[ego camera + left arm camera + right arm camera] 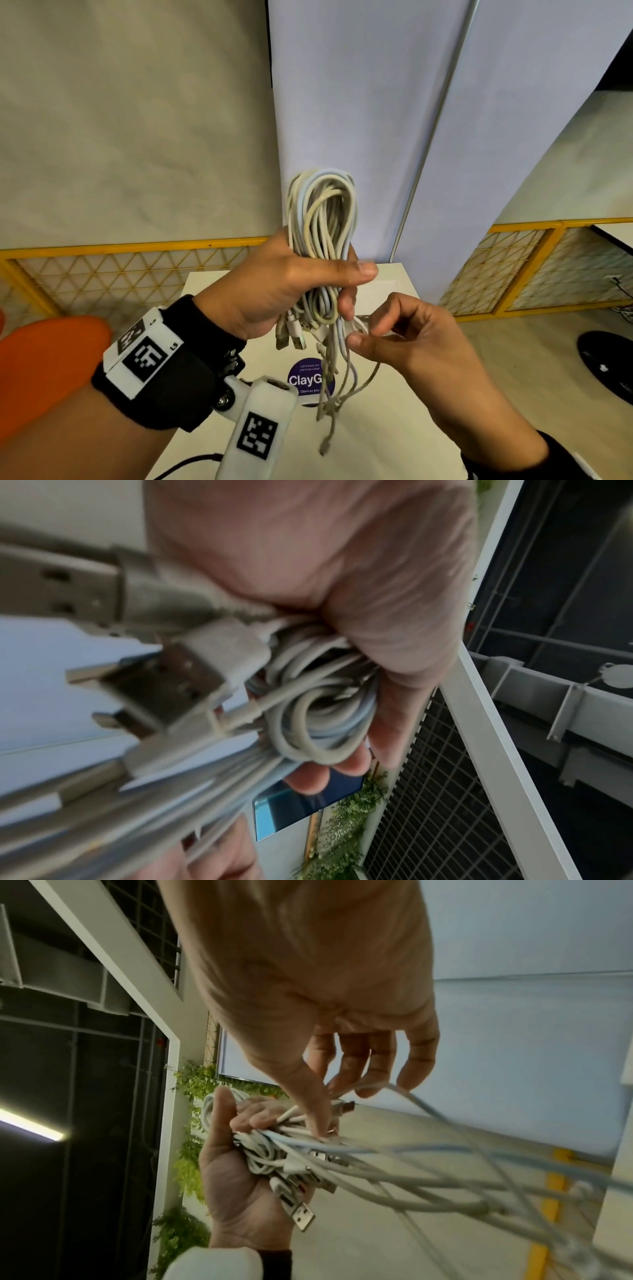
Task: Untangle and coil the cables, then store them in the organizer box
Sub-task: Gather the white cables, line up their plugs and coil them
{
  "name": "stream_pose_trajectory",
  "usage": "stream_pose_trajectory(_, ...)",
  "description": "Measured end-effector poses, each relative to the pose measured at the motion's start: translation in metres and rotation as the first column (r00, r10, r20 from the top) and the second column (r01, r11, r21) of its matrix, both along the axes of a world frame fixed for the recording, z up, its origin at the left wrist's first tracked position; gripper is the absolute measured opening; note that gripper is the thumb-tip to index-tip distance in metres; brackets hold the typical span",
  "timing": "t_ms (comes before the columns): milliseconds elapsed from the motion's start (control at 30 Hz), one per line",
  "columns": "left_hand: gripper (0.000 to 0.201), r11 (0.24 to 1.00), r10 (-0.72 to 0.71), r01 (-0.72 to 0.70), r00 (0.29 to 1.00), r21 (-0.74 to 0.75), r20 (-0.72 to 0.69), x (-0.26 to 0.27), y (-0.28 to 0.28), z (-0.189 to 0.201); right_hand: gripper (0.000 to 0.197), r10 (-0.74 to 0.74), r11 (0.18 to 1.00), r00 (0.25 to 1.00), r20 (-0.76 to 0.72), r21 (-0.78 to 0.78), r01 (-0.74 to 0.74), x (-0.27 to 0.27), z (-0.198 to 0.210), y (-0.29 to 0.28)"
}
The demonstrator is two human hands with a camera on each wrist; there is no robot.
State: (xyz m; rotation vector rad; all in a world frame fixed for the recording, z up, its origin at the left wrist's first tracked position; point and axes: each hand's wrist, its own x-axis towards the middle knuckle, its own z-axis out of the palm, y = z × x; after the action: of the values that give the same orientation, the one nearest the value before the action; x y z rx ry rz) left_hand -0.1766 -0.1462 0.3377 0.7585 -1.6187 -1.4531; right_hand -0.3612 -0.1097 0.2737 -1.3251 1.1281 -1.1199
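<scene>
While the left hand [274, 291] grips the cables [322, 219] above a white table [376, 428], the right hand [411, 339] pinches one strand.

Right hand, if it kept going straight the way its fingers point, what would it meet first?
Probably the cable bundle gripped in the left hand: the right hand already pinches one strand just below it. Depth is uncertain.

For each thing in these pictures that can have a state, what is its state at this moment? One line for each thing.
cable bundle: looped many times, held upright in the air above the table, not laid down.
loose cable ends: hanging free below the bundle, still tangled.
USB plugs: sticking out under the left hand, unplugged.
left hand: grips the bundle.
right hand: pinches one cable end.
table: white, below both hands.
</scene>
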Motion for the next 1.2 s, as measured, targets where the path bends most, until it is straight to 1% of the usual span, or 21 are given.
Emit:
stream_pose_trajectory(100,0.021,0.999,0.040,-0.039,0.999,-0.032,0.025,-0.004,0.002,0.002,0.026,0.061,0.998,0.997,-0.045,0.008,-0.061,0.004,0.002,0.000)
stream_pose_trajectory(233,0.020,0.990,0.137,-0.137,0.991,-0.033,0.000,-0.010,0.001,0.001,0.016,-0.018,1.000,0.999,-0.036,0.002,0.018,0.012,0.007,0.005)
stream_pose_trajectory(300,0.018,0.981,0.194,-0.194,0.980,-0.002,-0.034,-0.010,0.000,0.000,0.016,-0.042,0.999,0.998,-0.051,-0.030,0.040,0.014,0.010,0.009)
stream_pose_trajectory(333,0.019,0.975,0.223,-0.222,0.973,0.021,-0.054,-0.010,0.000,-0.001,0.019,-0.045,0.997,0.994,-0.103,-0.073,0.038,0.014,0.010,0.010)
stream_pose_trajectory(400,0.022,0.960,0.277,-0.271,0.957,0.075,-0.089,-0.012,0.000,-0.002,0.023,-0.067,0.988,0.956,-0.285,-0.152,0.024,0.016,0.009,0.012)
stream_pose_trajectory(467,0.026,0.949,0.301,-0.285,0.946,0.137,-0.120,-0.013,-0.001,-0.001,0.031,-0.121,0.979,0.862,-0.493,-0.203,0.022,0.020,0.006,0.011)
stream_pose_trajectory(500,0.027,0.945,0.300,-0.272,0.943,0.182,-0.147,-0.014,-0.001,0.000,0.033,-0.137,0.975,0.819,-0.557,-0.223,0.011,0.022,0.003,0.009)
stream_pose_trajectory(533,0.027,0.940,0.294,-0.250,0.939,0.233,-0.177,-0.015,-0.001,0.000,0.032,-0.143,0.971,0.799,-0.585,-0.237,0.000,0.024,0.000,0.006)
stream_pose_trajectory(567,0.028,0.934,0.286,-0.226,0.937,0.276,-0.202,-0.017,0.000,0.001,0.025,-0.149,0.968,0.804,-0.575,-0.253,-0.002,0.027,-0.005,0.003)
stream_pose_trajectory(600,0.028,0.930,0.282,-0.212,0.935,0.301,-0.214,-0.017,0.000,0.001,0.017,-0.149,0.965,0.832,-0.535,-0.262,0.005,0.029,-0.009,0.000)
stream_pose_trajectory(633,0.028,0.928,0.284,-0.211,0.935,0.308,-0.212,-0.018,0.000,0.000,0.014,-0.136,0.968,0.867,-0.478,-0.249,0.015,0.031,-0.013,-0.002)
stream_pose_trajectory(700,0.028,0.925,0.300,-0.236,0.934,0.297,-0.193,-0.015,0.000,-0.001,0.022,-0.056,0.986,0.930,-0.364,-0.168,-0.006,0.028,-0.016,-0.005)
stream_pose_trajectory(733,0.028,0.922,0.314,-0.253,0.931,0.293,-0.184,-0.012,-0.001,-0.001,0.025,0.007,0.991,0.945,-0.326,-0.123,-0.050,0.024,-0.016,-0.006)
stream_pose_trajectory(767,0.027,0.917,0.328,-0.269,0.928,0.294,-0.176,-0.008,-0.001,-0.001,0.029,0.088,0.989,0.947,-0.308,-0.090,-0.121,0.019,-0.016,-0.006)
stream_pose_trajectory(833,0.027,0.907,0.347,-0.286,0.923,0.309,-0.165,0.000,-0.003,0.000,0.032,0.262,0.959,0.917,-0.300,-0.030,-0.283,0.006,-0.019,-0.008)
stream_pose_trajectory(867,0.027,0.904,0.348,-0.285,0.923,0.317,-0.164,0.003,-0.003,0.000,0.032,0.319,0.941,0.899,-0.301,-0.008,-0.337,-0.002,-0.022,-0.009)
stream_pose_trajectory(933,0.026,0.907,0.337,-0.277,0.929,0.318,-0.155,0.007,-0.002,-0.001,0.030,0.374,0.923,0.878,-0.300,0.024,-0.385,-0.016,-0.032,-0.013)
stream_pose_trajectory(1067,0.026,0.914,0.330,-0.289,0.937,0.285,-0.109,0.009,-0.001,-0.008,0.023,0.428,0.903,0.840,-0.334,0.113,-0.415,-0.039,-0.054,-0.016)
stream_pose_trajectory(1100,0.026,0.915,0.329,-0.292,0.939,0.277,-0.099,0.010,-0.001,-0.009,0.022,0.426,0.904,0.840,-0.337,0.130,-0.406,-0.044,-0.060,-0.015)
stream_pose_trajectory(1133,0.025,0.918,0.325,-0.293,0.942,0.267,-0.084,0.011,-0.001,-0.010,0.023,0.393,0.920,0.857,-0.333,0.130,-0.370,-0.051,-0.066,-0.013)
stream_pose_trajectory(1200,0.024,0.923,0.316,-0.294,0.948,0.246,-0.051,0.013,-0.001,-0.012,0.017,0.258,0.966,0.922,-0.290,0.087,-0.243,-0.060,-0.071,-0.011)
